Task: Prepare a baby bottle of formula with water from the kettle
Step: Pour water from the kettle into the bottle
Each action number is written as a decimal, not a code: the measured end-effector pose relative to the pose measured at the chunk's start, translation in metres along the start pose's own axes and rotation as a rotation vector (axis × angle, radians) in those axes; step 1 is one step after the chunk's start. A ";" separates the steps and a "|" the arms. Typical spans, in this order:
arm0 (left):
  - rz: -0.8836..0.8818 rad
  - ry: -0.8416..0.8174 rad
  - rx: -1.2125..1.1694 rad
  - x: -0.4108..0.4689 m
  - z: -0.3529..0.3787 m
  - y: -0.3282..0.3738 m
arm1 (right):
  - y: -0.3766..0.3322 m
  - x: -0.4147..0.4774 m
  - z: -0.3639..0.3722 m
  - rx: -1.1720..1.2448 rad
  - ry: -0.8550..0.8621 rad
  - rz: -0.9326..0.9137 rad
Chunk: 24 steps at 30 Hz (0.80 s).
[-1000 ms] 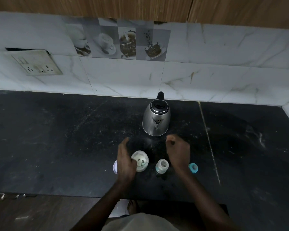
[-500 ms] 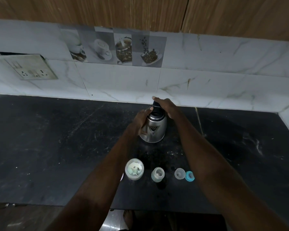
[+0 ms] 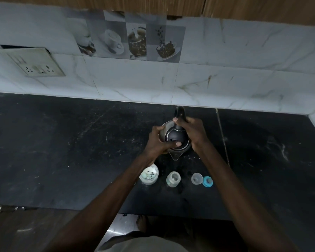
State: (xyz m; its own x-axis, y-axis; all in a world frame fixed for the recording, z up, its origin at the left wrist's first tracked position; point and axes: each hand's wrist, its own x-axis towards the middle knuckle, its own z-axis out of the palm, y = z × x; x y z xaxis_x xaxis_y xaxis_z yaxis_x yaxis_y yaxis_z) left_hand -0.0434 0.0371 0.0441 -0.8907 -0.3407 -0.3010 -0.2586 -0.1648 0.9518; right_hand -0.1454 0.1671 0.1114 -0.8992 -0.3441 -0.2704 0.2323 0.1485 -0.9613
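A steel kettle (image 3: 175, 138) with a black lid and handle is tilted forward, its spout pointing toward me over the black counter (image 3: 62, 142). My right hand (image 3: 193, 130) grips the black handle. My left hand (image 3: 159, 140) holds the kettle's left side, thumb pressed on the lid. In front of it stands the open baby bottle (image 3: 173, 179). To the bottle's left sits an open white formula tub (image 3: 149, 174), and to its right lie a clear cap (image 3: 196, 178) and a blue ring (image 3: 207, 181).
A marble-tiled wall (image 3: 225, 79) with coffee-picture tiles runs behind the counter. A socket plate (image 3: 35, 62) is on the wall at the left. The counter's front edge is just below the bottle, with floor and a bare foot (image 3: 141, 222) beneath.
Both hands went from near the bottle to the kettle, then pulled it toward me and tilted it forward, so its lid now faces up at me.
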 end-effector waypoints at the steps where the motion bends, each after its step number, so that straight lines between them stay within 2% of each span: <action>1: 0.033 0.007 0.025 -0.005 -0.001 -0.006 | 0.004 -0.008 -0.002 -0.002 0.000 -0.022; 8: 0.184 0.012 0.141 -0.029 0.002 -0.031 | 0.027 -0.050 -0.014 0.015 0.006 -0.140; 24: 0.250 -0.026 0.268 -0.042 -0.002 -0.042 | 0.052 -0.072 -0.011 0.008 0.014 -0.318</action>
State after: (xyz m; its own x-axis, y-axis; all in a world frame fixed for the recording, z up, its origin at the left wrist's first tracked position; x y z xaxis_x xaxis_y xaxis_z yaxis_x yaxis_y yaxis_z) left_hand 0.0057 0.0568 0.0168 -0.9472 -0.3152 -0.0588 -0.1172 0.1697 0.9785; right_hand -0.0728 0.2102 0.0819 -0.9323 -0.3589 0.0448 -0.0589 0.0285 -0.9979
